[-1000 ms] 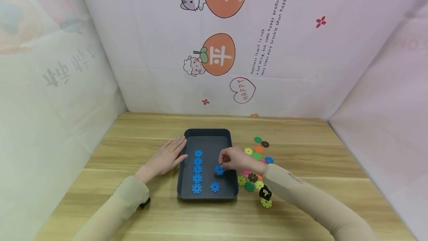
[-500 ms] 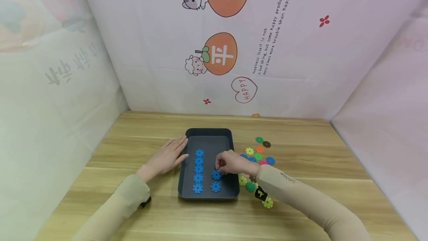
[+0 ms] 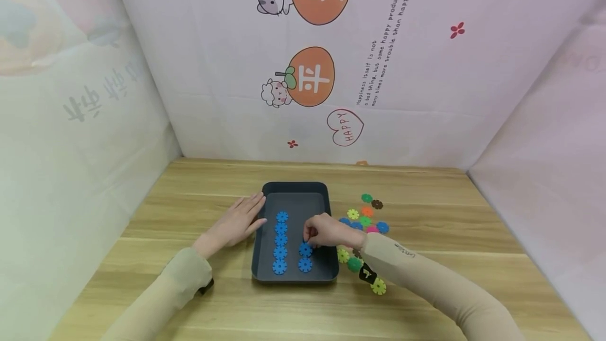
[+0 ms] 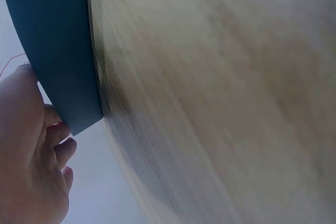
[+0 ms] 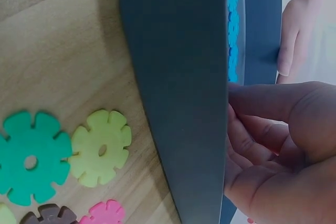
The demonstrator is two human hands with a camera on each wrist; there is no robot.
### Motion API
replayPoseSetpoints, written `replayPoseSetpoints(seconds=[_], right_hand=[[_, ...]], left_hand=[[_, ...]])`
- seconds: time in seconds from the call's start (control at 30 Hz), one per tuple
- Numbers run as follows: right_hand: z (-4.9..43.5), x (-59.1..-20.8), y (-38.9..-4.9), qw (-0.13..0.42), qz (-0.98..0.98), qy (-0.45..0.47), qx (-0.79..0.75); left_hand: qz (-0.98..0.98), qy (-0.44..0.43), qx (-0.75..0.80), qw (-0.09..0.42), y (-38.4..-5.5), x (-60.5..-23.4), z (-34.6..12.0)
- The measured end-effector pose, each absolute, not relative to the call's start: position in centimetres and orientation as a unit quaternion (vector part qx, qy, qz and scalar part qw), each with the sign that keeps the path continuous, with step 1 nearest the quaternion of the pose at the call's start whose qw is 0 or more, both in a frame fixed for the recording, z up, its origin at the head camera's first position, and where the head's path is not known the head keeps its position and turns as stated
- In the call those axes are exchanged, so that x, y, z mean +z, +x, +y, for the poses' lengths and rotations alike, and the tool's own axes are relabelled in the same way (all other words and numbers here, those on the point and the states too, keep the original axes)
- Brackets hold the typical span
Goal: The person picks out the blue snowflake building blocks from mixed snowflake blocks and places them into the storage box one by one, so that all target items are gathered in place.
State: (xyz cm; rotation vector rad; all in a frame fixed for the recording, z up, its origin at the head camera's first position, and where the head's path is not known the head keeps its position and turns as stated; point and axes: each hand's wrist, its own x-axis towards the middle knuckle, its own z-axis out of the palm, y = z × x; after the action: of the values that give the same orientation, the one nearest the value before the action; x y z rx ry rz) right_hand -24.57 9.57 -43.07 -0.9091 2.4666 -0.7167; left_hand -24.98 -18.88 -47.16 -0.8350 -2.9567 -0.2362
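Observation:
A dark grey tray (image 3: 293, 201) lies on the wooden table. My left hand (image 3: 239, 220) rests on its left rim with fingers extended; the left wrist view shows that hand (image 4: 26, 145) against the outer wall. Inside the tray, several blue notched plastic discs (image 3: 281, 239) form a column on the left. My right hand (image 3: 326, 229) reaches over the right rim and pinches the far edge of another blue disc (image 3: 305, 250), which sits just beyond a lone blue disc (image 3: 305, 264). In the right wrist view the tray wall hides the fingertips.
Loose notched discs in several colours lie right of the tray, among them a green disc (image 3: 354, 264), a yellow-green disc (image 3: 378, 287) and a blue disc (image 3: 382, 227). My right forearm covers part of them. Printed cloth walls (image 3: 227, 67) enclose the table.
My right hand has brought its blue disc nearer to me and slightly left, up against the lone blue disc. The left hand has stayed on the rim.

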Motion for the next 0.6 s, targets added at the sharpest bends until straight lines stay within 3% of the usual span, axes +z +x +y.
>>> replayPoseSetpoints(seconds=[0.3, 0.6], right_hand=[[10.9, -42.4, -25.0, 0.183, 0.886, -0.328, -0.272], [16.2, -40.1, -26.0, 0.14, 0.893, -0.296, -0.31]], left_hand=[[-0.959, -0.271, -0.083, 0.03, -24.9, -47.1, -18.8], [-0.958, -0.272, -0.08, 0.035, -24.8, -47.1, -18.7]])
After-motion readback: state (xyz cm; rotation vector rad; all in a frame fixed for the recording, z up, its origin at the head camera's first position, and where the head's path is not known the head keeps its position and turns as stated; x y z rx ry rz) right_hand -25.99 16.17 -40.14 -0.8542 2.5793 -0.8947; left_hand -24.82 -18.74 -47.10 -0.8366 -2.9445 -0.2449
